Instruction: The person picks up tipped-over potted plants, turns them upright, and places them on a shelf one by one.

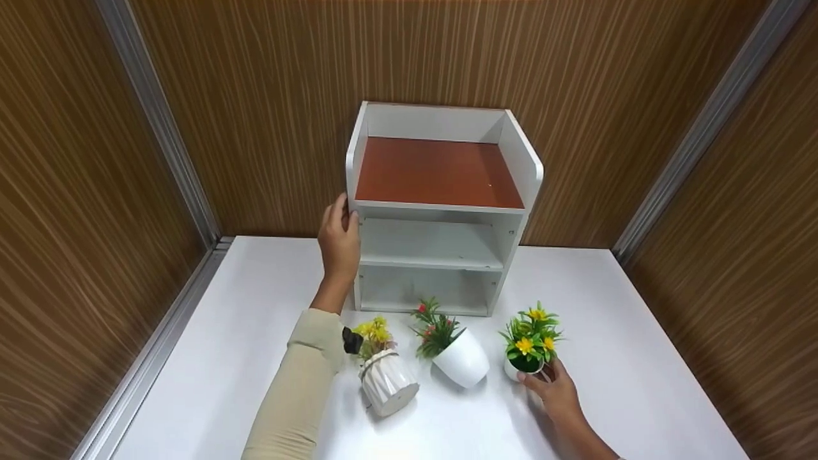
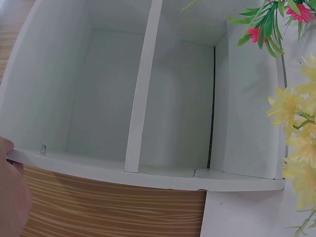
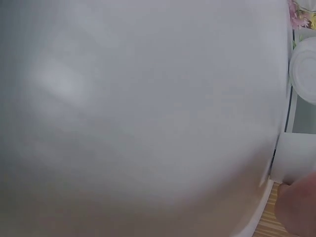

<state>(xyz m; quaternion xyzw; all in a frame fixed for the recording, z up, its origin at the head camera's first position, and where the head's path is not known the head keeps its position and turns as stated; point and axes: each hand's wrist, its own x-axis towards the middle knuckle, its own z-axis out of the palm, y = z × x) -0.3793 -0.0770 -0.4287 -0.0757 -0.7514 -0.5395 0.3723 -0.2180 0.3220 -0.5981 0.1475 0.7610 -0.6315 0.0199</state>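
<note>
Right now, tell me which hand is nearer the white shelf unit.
Left. The left hand touches the shelf unit on its left side; the right hand is apart from it, in front and rightward, holding a yellow-flowered plant.

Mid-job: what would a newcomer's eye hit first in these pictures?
Probably the white shelf unit with a reddish-brown top surface, standing upright at centre back, the left hand touching its left side. Then the small white pot of yellow flowers in the right hand; left of it lie a smooth white pot with red flowers and a ribbed white pot with yellow flowers.
</note>
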